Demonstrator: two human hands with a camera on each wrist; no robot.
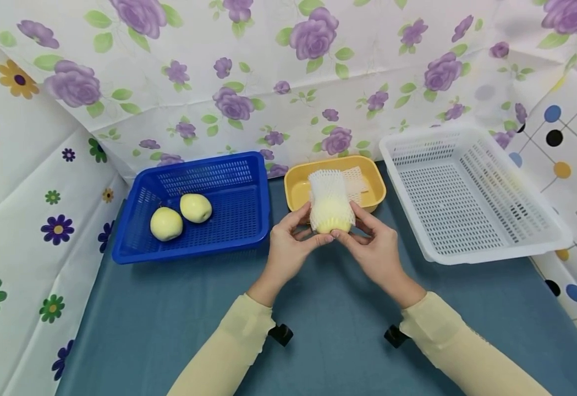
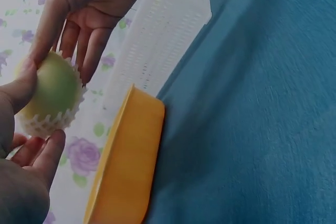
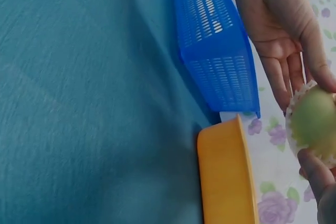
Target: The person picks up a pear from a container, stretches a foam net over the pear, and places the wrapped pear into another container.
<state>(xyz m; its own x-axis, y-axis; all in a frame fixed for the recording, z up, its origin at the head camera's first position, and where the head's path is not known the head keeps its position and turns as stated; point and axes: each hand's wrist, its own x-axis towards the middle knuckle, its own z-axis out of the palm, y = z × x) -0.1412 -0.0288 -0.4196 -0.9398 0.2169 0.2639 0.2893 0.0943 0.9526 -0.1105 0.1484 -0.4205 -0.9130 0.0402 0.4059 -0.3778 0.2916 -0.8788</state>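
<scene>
At twelve o'clock, my left hand (image 1: 290,245) and right hand (image 1: 376,247) hold an apple (image 1: 335,224) (partly sleeved in foam net (image 1: 328,184)); at its nine o'clock, a blue basket (image 1: 236,217) holds two apples (image 1: 166,224).

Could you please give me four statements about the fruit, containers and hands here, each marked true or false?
1. The left hand and right hand hold an apple partly inside a foam net. True.
2. Three apples lie in the blue basket. False: the blue basket holds two apples.
3. Another foam net lies in the yellow tub. True.
4. The white basket contains fruit. False: no fruit shows in the white basket.
</scene>
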